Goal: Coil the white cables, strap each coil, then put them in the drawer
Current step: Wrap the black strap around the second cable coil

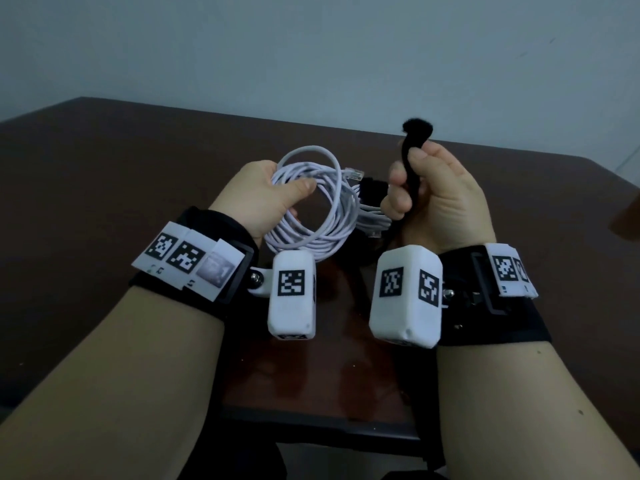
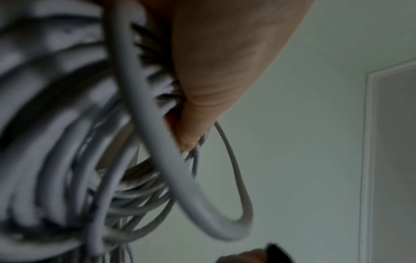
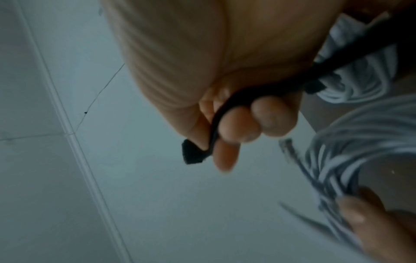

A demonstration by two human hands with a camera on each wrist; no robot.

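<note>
My left hand [image 1: 273,188] grips a coil of white cable [image 1: 322,209] above the brown table [image 1: 138,174], thumb across the strands; its clear plug [image 1: 353,174] sticks out to the right. The same coil [image 2: 94,178] fills the left wrist view, pressed under the left thumb [image 2: 202,89]. My right hand [image 1: 426,192] holds a black strap [image 1: 414,161] in curled fingers, its rounded end [image 1: 417,128] standing up above the fist. In the right wrist view the strap [image 3: 216,128] runs between the fingers, with the coil [image 3: 360,142] beside it. A second white bundle [image 1: 374,221] with a black band [image 1: 372,190] lies behind the hands.
The table's near edge [image 1: 311,434] runs below my forearms and its far edge [image 1: 242,116] meets a pale wall. White marker blocks [image 1: 292,292] hang from both wristbands. No drawer shows in any view.
</note>
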